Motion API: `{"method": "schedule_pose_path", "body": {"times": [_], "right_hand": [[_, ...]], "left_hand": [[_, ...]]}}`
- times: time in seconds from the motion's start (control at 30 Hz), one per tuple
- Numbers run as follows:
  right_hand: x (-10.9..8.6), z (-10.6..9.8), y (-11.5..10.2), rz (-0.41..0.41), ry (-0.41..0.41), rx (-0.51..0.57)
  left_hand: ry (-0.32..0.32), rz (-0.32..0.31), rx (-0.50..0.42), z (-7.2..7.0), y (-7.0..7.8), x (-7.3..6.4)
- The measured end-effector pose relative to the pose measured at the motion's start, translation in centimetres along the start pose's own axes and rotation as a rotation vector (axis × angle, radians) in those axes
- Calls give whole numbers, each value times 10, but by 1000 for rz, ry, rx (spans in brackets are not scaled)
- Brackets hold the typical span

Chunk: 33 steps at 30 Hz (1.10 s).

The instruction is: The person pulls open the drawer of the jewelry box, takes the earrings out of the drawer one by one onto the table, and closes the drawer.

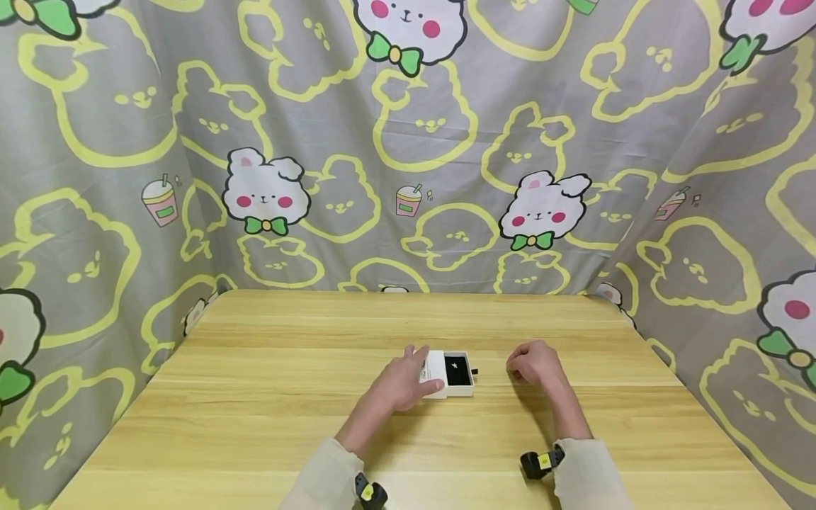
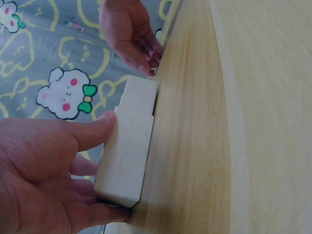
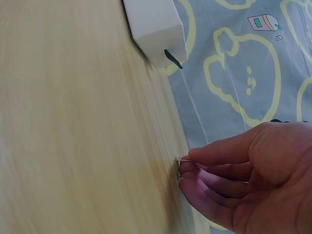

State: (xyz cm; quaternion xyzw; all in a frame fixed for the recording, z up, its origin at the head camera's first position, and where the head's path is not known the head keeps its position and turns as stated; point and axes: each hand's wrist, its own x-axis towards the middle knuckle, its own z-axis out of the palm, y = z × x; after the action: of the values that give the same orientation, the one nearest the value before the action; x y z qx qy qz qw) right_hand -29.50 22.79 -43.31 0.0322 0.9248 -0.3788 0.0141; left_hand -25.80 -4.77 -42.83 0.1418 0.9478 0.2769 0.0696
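Note:
A small white drawer-style jewelry box [image 1: 436, 363] lies on the table, its inner tray [image 1: 460, 391] slid partly out to the right. Inside the tray, a black insert [image 1: 454, 379] bears a tiny silver, star-like piece [image 1: 455, 365]. My left hand [image 1: 397, 382] grips the outer sleeve from the left, with the thumb on its near side, as the left wrist view also shows. To the right of the box, my right hand [image 1: 537, 361] is low at the tabletop. Its thumb and fingertips pinch a small, thin silver earring [image 3: 184, 160], mostly hidden by the fingers.
A wood-grain table [image 1: 287, 333] spreads around the box. Behind it and at both sides hangs a grey patterned curtain [image 1: 446, 142]. A short black pull tab [image 1: 474, 371] sticks out from the tray's right end.

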Motion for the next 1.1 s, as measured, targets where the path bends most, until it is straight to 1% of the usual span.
{"method": "schedule_pose_path", "body": {"times": [0.33,0.6,1.1], "right_hand": [[0,-2,2,3,-10,11],[-2,-5,3,33,-21,20],[-1,-7,5,37,-10,-6]], "left_hand": [[2,-1,-7,1,-1,0],[0,-3,-7,0,0,-1],[2,-2,-6,0,0,-1]]}}
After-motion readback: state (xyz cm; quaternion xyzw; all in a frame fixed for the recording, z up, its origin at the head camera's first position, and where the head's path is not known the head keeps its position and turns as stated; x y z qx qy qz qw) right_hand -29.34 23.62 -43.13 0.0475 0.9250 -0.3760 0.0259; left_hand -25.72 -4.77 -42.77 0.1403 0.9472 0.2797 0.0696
